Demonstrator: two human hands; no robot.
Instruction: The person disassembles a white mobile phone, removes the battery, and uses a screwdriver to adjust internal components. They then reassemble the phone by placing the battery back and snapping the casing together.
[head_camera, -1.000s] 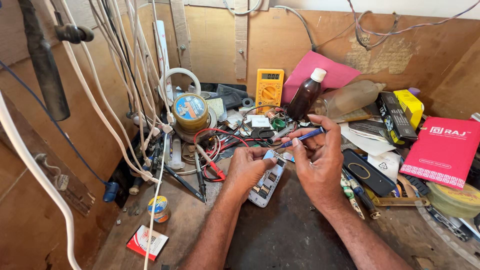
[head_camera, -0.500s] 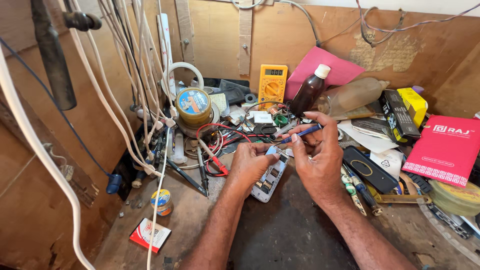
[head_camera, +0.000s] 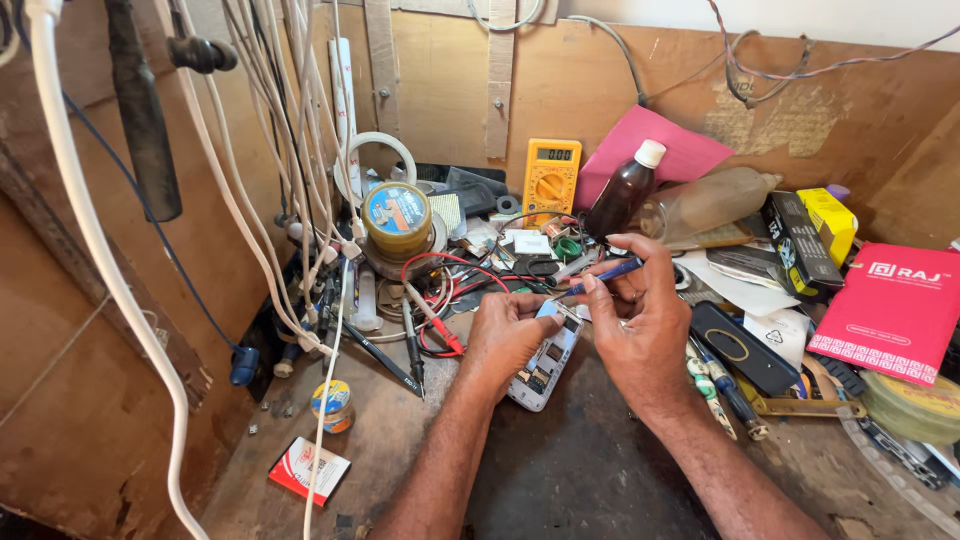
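Seen from the head camera, the left hand (head_camera: 508, 335) pins an opened mobile phone (head_camera: 545, 360) flat on the cluttered desk (head_camera: 590, 480), fingers curled on its upper end. The right hand (head_camera: 640, 320) pinches a blue-handled screwdriver (head_camera: 600, 276), tip near the phone's top; a yellow multimeter (head_camera: 550, 180) stands behind.

A small electronics repair workshop. A worn wooden bench (head_camera: 560, 480) is crowded with a yellow multimeter (head_camera: 550, 180), red and black test leads (head_camera: 440, 320), a roll of solder wire (head_camera: 397, 215), and an opened phone (head_camera: 545, 360). White cables (head_camera: 300, 150) hang down the plywood wall (head_camera: 440, 90).
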